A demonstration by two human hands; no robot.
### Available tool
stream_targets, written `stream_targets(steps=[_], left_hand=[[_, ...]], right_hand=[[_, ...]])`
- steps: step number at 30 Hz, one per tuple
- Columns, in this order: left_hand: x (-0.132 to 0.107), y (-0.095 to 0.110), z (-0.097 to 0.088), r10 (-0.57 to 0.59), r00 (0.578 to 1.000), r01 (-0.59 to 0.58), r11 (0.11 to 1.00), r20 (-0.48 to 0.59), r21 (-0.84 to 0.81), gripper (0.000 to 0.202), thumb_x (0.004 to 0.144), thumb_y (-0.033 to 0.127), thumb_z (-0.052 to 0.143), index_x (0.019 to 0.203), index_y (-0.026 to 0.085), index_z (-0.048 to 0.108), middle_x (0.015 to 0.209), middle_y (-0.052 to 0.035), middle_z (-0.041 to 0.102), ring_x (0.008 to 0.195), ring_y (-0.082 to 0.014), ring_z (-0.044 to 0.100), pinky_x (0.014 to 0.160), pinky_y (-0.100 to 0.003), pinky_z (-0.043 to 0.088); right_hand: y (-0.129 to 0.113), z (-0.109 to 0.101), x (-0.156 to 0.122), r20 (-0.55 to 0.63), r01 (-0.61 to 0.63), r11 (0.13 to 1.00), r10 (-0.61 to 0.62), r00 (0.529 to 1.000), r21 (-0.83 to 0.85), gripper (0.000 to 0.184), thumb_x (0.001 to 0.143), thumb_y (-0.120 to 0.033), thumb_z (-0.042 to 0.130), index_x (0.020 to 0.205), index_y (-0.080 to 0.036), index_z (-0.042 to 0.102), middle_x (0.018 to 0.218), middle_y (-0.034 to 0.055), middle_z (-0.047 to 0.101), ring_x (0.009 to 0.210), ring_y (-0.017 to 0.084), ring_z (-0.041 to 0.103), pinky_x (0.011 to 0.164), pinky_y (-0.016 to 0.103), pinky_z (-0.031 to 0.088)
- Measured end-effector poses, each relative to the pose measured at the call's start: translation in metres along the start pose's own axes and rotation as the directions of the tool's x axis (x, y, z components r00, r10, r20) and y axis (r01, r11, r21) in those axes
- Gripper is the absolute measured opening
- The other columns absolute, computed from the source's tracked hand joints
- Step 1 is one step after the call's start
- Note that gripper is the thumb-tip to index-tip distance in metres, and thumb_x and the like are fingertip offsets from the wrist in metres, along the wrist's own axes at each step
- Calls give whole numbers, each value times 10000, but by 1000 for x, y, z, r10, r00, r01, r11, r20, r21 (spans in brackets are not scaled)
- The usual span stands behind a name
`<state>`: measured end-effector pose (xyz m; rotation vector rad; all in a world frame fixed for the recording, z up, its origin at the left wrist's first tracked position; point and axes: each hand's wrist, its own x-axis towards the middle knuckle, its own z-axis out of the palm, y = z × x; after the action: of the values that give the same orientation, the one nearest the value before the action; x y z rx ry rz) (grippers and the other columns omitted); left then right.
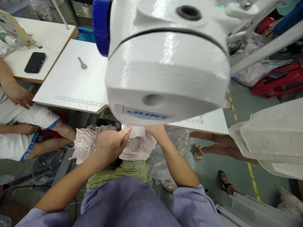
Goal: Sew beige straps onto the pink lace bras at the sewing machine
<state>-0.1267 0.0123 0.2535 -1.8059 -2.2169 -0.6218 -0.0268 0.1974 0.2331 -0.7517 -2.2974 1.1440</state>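
White and glossy, a JUKI sewing machine head [167,75] looms over a person's lap [132,168], where pale lace fabric [137,147] lies bunched, its upper part reaching beneath the machine. The left hand [109,145] pinches the fabric between thumb and fingers; the right hand [155,130] is mostly hidden, its grip impossible to tell.

1. Sewing workshop, production-floor type.
2. JUKI machine head [168,75] over white desk [68,75], ruler scale [80,100] along edge.
3. Lace fabric [85,142] bunched below.
4. Second desk [52,34] adjoining.
5. Yellow tape [256,190] on floor [213,162].
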Motion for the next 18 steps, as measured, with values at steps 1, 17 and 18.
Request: stream_targets(steps=[1,17,18], left_hand=[[0,-1,0,-1,1000,1,1000,-6,20,293,1000,280,486,1102,171,738,581,0,678,524,-154,611,512,-297,304],[3,0,-5,176,981,-173,984,-85,45,175,967,224,550,1006,157,708,541,27,613,486,-130,538,521,-291,305],[4,1,-5,185,979,-182,982,-81,43,174,969,223,548,1004,155,704,542,26,615,484,-131,537,518,-296,297]], right_hand=[[-1,1,0,-20,5,1000,-5,1000,9,146,836,-323,540,741,-214,525,659,-2,570,648,171,525,622,293,448],[-7,-2,-2,-126,63,991,-48,991,118,129,863,-310,608,872,-191,657,589,-40,511,574,150,487,661,308,462],[-6,-3,-2,-124,66,990,-50,991,123,135,865,-311,607,881,-190,665,599,-36,530,579,152,500,678,314,473]])
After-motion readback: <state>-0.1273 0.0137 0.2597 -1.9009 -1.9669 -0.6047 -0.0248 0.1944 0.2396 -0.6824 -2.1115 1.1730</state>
